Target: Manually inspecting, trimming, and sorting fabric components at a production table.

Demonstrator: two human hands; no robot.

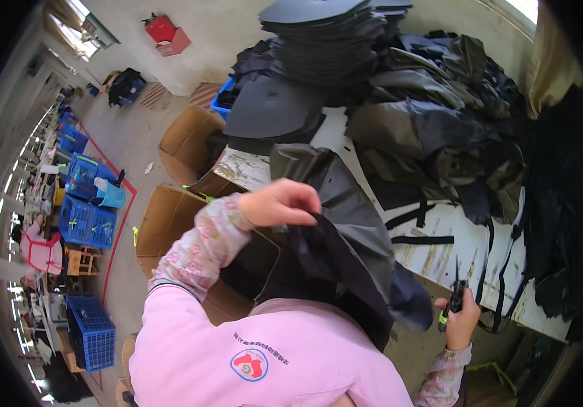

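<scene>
My left hand [281,203] is in front of my chest, fingers bent and pinching the edge of a dark sheet of fabric [352,210]. This fabric is black on one face and shiny grey on the other, and it hangs over the table edge and down against my pink top. Out to the right, my right hand [461,317] is closed around black scissors [456,293] with the thin pointed tip upward. The scissors are apart from the fabric. Short black straps [424,240] lie on the worn white table [427,261] beyond that hand.
Stacked dark grey panels [325,47] and a heap of dark fabric pieces [434,129] cover the far part of the table. Open cardboard boxes [152,234] stand at my left. Blue plastic crates [88,220] line the floor beyond a red line. Black cloth [563,224] hangs at the right.
</scene>
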